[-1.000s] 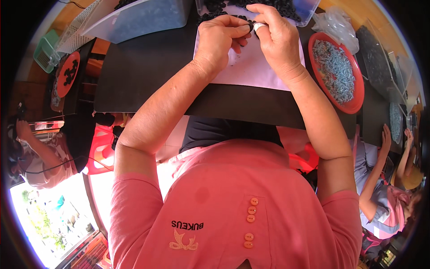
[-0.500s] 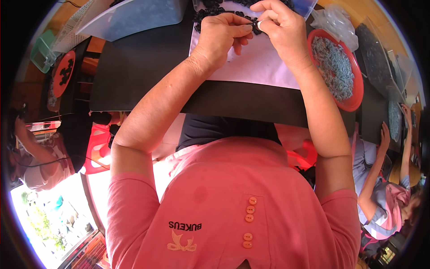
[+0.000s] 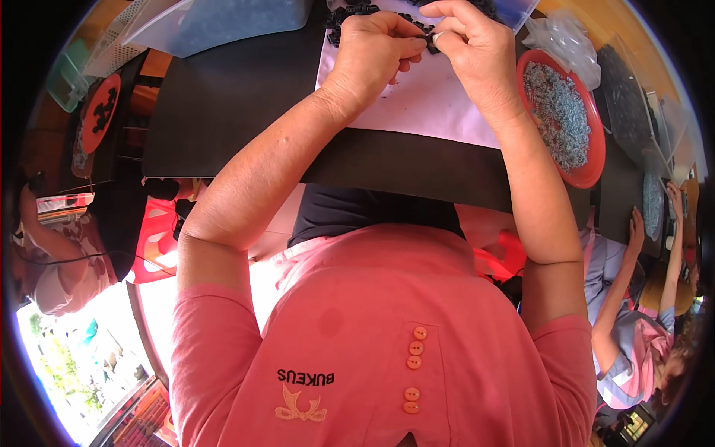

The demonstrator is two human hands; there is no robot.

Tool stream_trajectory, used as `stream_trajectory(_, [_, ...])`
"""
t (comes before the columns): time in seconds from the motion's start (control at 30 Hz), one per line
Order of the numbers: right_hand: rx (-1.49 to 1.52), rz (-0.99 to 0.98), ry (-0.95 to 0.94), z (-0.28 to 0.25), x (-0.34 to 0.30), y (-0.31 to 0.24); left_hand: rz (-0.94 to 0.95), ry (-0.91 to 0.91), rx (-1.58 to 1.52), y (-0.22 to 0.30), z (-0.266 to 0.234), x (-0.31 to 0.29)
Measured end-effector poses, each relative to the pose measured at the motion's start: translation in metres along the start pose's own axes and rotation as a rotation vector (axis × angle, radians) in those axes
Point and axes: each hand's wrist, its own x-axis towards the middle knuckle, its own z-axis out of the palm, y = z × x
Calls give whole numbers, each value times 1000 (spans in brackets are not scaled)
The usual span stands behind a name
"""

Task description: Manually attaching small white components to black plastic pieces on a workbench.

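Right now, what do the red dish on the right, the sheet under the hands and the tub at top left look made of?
Red dish: likely plastic; even bright colour, thin smooth rim. It holds small grey bits.
White sheet: probably paper; flat, matte, thin-edged, lying on a black mat.
Tub: seemingly translucent plastic; grey contents show dimly through its cloudy wall.

small black parts point(image 3: 350, 13) on a white sheet point(image 3: 432, 104), black table point(image 3: 223, 97), red bowl point(image 3: 588, 167) of grey bits.
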Motion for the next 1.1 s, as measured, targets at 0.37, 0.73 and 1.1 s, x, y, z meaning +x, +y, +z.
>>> stream_trajectory(0.37, [230,-596,204,23,4,11,18,43,53,1,3,-5])
stream_trajectory(0.73, [83,-648,355,50,0,23,201,238,180,-18,10,-3])
stream_trajectory(1.1, [-122,-299,183,29,-8,-3,83,138,8,-12,2,1])
